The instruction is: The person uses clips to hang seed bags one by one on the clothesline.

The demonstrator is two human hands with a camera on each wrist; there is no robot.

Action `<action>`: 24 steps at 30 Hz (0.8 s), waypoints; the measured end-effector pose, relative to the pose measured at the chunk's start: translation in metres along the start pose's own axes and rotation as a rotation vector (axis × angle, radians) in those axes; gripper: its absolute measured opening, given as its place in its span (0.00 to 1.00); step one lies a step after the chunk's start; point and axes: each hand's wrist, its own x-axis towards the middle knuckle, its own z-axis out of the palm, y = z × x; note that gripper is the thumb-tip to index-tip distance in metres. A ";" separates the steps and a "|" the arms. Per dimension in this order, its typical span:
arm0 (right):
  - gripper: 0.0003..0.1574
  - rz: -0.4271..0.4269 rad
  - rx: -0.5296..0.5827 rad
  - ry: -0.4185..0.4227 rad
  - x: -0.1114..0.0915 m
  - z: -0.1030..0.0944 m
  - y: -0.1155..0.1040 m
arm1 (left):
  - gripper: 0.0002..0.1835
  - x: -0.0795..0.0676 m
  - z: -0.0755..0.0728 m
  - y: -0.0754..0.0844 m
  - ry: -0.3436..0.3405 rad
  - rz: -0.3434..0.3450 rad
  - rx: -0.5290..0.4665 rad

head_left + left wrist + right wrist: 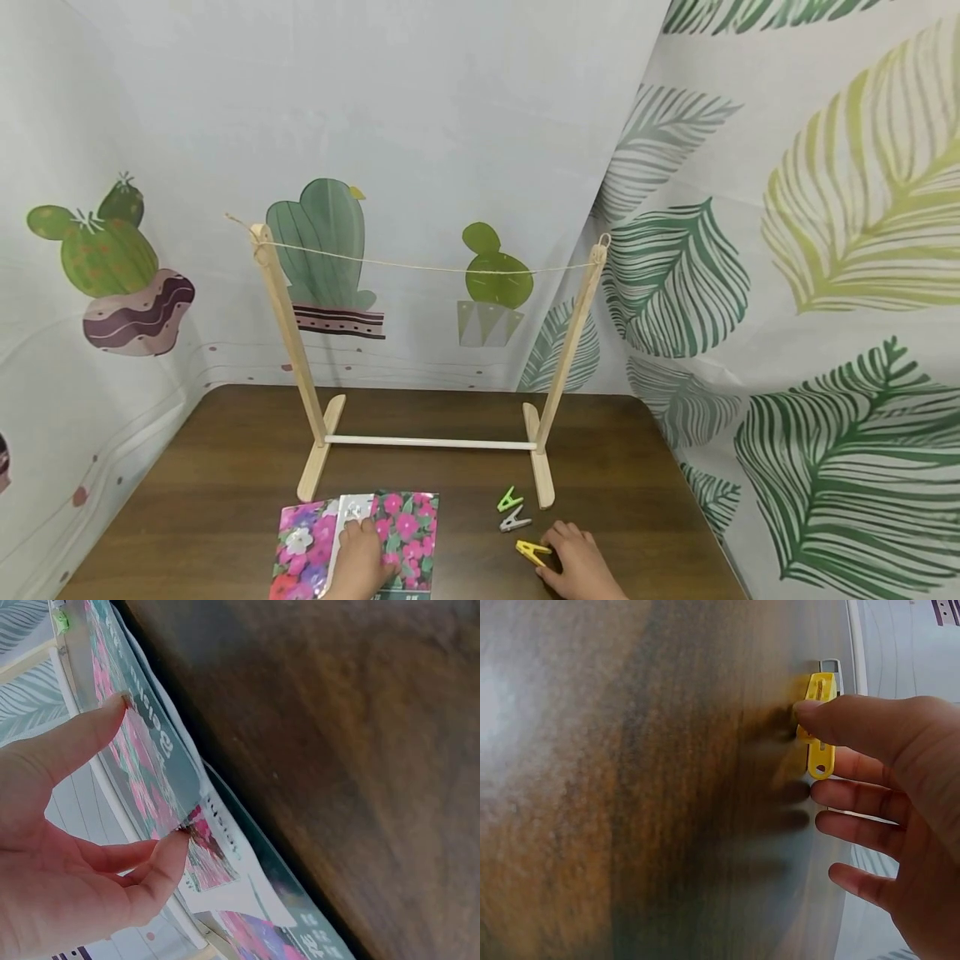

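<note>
My left hand point(356, 560) rests on flower-printed packets that lie on the table. In the left wrist view, the thumb and bent fingertips touch the pink-flowered packet point(136, 750) from above, well apart. That packet point(408, 529) is at the right, and a purple and red flowered packet point(298, 550) is at the left. Between them, a white-edged packet point(357, 502) shows partly under my hand. My right hand point(579, 562) holds a yellow clothespin point(531, 550) between thumb and index finger, while the other fingers spread loosely. A grey clothespin point(514, 520) and a green clothespin point(509, 499) lie just beyond.
Behind the packets stands a wooden frame with a left post point(291, 342), a right post point(570, 354) and a white crossbar point(431, 442). A thin string point(420, 265) runs between the post tops. Printed curtains point(450, 125) hang behind the brown table point(210, 492).
</note>
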 end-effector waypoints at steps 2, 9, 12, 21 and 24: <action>0.17 0.006 0.002 -0.012 0.000 0.000 0.000 | 0.40 0.000 0.000 0.001 -0.004 -0.020 -0.013; 0.16 0.000 -0.020 -0.024 0.001 -0.001 0.000 | 0.38 0.000 -0.001 0.000 0.001 -0.042 -0.016; 0.16 -0.005 -0.027 -0.020 0.001 -0.001 -0.001 | 0.38 0.001 -0.001 -0.001 0.011 -0.032 -0.008; 0.14 -0.014 -0.015 -0.009 0.004 -0.005 -0.004 | 0.27 0.005 -0.005 -0.005 0.027 -0.081 -0.089; 0.14 -0.028 -0.018 0.007 0.005 -0.007 -0.005 | 0.25 0.005 -0.007 -0.007 0.023 -0.074 -0.115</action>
